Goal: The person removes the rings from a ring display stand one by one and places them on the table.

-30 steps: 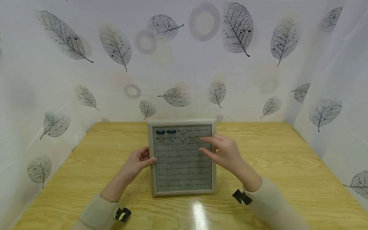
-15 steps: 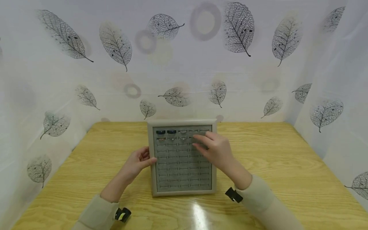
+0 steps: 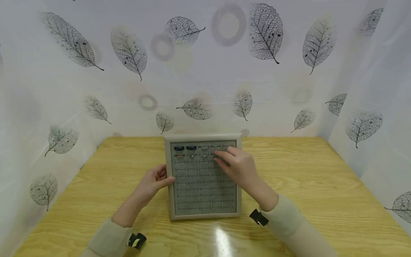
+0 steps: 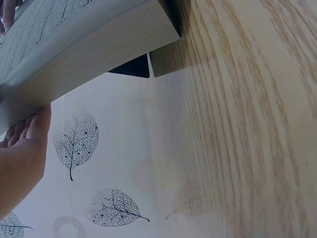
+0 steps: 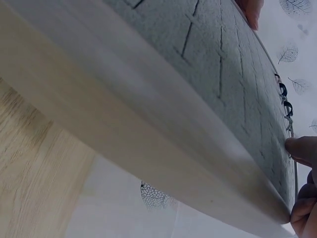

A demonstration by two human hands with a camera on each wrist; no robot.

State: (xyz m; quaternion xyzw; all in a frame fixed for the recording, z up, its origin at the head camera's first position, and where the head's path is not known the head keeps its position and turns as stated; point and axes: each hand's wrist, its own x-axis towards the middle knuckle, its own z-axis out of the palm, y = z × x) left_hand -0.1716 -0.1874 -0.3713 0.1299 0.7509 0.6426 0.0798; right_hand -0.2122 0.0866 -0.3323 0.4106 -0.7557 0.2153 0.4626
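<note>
A ring display board [image 3: 238, 192] with a pale frame and a grey slotted panel stands tilted on the table in the head view. My left hand [image 3: 150, 186] grips its left edge, the thumb on the front and the fingers at the side and behind. Several rings sit in the top two rows, among them two dark blue rings [image 3: 191, 147] and a silver ring [image 3: 204, 155]. At the second row's fourth slot, the thumb and index fingertip of my right hand [image 3: 241, 167] come close together against the panel. Whatever lies between them is hidden.
The board stands on a wood-grain table [image 3: 305, 171]. Behind and beside it hangs a white curtain [image 3: 205, 82] with a leaf print. A dark wedge [image 4: 132, 67] shows behind the board in the left wrist view.
My right hand has moved left from the board's right side to the fourth column, and its thumb and index finger have drawn closer together. The left hand and the board have stayed put.
</note>
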